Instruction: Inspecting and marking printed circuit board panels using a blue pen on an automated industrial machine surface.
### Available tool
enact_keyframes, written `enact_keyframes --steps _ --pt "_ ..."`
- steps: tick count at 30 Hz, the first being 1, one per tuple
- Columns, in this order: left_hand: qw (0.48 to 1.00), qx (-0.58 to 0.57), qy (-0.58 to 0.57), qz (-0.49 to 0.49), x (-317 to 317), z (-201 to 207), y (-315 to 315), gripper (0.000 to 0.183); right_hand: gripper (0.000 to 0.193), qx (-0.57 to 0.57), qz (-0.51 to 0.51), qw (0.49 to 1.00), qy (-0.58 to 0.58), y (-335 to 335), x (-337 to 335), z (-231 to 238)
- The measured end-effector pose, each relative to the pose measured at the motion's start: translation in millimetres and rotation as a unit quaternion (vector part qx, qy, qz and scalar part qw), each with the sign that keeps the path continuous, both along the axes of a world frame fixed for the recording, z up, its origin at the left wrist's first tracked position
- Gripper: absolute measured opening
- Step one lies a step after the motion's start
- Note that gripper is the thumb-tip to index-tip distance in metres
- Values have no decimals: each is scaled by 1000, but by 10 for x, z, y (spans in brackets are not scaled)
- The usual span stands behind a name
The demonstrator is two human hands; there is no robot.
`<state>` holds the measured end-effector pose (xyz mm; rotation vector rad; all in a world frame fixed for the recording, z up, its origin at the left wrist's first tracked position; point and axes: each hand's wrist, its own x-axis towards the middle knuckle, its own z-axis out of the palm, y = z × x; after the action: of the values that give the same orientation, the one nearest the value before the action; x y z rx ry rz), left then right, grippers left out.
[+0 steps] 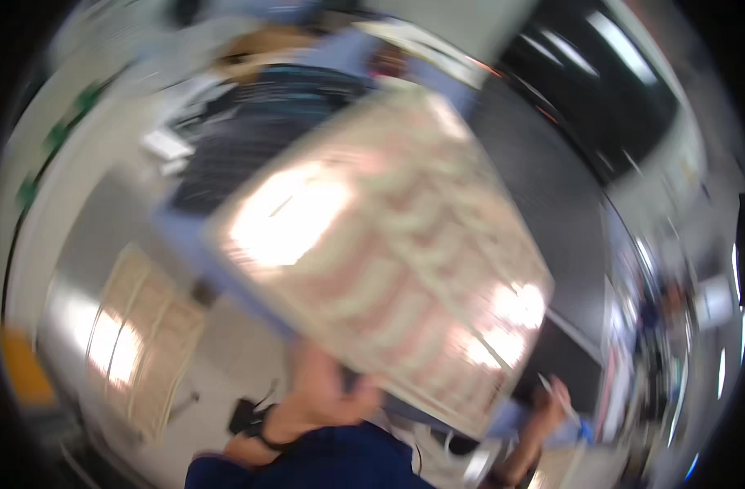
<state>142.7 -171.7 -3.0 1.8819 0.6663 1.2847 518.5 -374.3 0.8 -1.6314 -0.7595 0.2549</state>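
Observation:
My left hand (327, 391), with a dark band at its wrist, grips the lower edge of a large glossy panel (405, 236). The panel is pale cream with rows of reddish patches, tilted, and bright with reflected light. Off its lower right corner, my right hand (556, 403) is closed around a thin white pen-like stick (556, 394). Motion blur hides the finer detail of the panel and the fingers.
A similar patterned panel (148, 346) lies on a shiny metal surface (103, 220) at left. Behind the held panel is a dark ribbed rack (234, 147). Dark equipment with a glossy black window (600, 73) stands at right. Something yellow (26, 367) is at the far left.

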Motion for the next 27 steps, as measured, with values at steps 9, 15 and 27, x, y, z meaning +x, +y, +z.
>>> enact_keyframes --steps 9,15,27 --pt "981 -96 -61 157 197 181 -172 80 7 1 -18 998 61 140 -496 237" --pt "976 -63 -94 184 1 80 -96 82 10 -48 55 995 -64 293 -707 290" --pt "985 -65 -110 118 -4 39 -52 76 7 7 77 993 -94 301 -604 244"
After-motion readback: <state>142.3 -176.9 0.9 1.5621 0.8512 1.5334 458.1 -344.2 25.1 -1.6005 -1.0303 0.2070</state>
